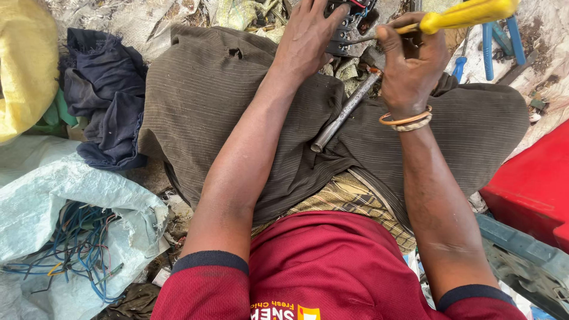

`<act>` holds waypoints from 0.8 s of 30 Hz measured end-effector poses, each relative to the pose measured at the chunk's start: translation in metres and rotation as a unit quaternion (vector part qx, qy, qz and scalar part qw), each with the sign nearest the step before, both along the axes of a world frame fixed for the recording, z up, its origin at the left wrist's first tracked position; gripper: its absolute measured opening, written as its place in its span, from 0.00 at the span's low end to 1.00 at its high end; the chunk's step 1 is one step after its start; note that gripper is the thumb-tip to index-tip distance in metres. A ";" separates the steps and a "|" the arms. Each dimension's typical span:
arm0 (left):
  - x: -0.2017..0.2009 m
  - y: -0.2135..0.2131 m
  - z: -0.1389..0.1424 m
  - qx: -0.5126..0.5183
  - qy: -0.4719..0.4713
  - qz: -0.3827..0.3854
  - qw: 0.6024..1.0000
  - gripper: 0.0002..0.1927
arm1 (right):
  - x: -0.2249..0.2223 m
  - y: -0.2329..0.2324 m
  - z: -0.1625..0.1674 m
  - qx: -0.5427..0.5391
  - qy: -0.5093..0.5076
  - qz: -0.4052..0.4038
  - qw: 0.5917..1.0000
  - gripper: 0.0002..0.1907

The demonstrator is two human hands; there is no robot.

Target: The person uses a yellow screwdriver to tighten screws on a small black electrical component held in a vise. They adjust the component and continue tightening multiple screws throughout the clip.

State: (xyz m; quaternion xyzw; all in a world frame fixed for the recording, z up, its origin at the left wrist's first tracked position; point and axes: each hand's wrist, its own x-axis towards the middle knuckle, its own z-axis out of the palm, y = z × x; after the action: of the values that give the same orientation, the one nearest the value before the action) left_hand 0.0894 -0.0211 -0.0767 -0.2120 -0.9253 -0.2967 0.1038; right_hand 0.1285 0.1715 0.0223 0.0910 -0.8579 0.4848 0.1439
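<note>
My left hand (306,37) presses down on a black electrical part (349,26) with coloured wires, at the top edge of the view between my knees. In my right hand (411,65) is a yellow-handled screwdriver (465,15), gripped by the handle, and its metal tip points into the black part. A metal hammer (347,109) with a steel tube handle lies across my lap, below both hands. On my right wrist are orange and pale bangles (408,121).
A white sack (65,195) holds a tangle of blue and coloured wires (80,243) at the left. Dark blue cloth (104,95) and a yellow bag (24,65) lie upper left. Blue-handled pliers (501,38) rest upper right, a red box (533,184) right.
</note>
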 end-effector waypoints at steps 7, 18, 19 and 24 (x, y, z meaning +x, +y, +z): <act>0.002 -0.001 0.001 -0.008 -0.011 -0.002 1.000 0.49 | -0.001 0.020 -0.010 -0.158 -0.053 0.017 0.986 0.13; 0.004 -0.005 0.012 0.031 0.000 -0.012 0.999 0.47 | -0.009 0.034 -0.021 -0.309 -0.092 -0.030 0.946 0.14; 0.005 -0.006 0.011 0.033 -0.009 -0.014 0.999 0.46 | -0.010 0.035 -0.021 -0.318 -0.092 -0.019 0.943 0.15; 0.005 -0.003 0.004 0.022 0.006 -0.007 1.000 0.46 | -0.009 0.029 -0.017 -0.317 -0.083 -0.031 0.944 0.15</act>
State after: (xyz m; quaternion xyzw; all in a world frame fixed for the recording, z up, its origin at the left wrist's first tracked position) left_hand 0.0943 -0.0240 -0.0724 -0.2176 -0.9164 -0.3167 0.1122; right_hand 0.1193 0.2002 0.0055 -0.0270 -0.6709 0.7331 0.1086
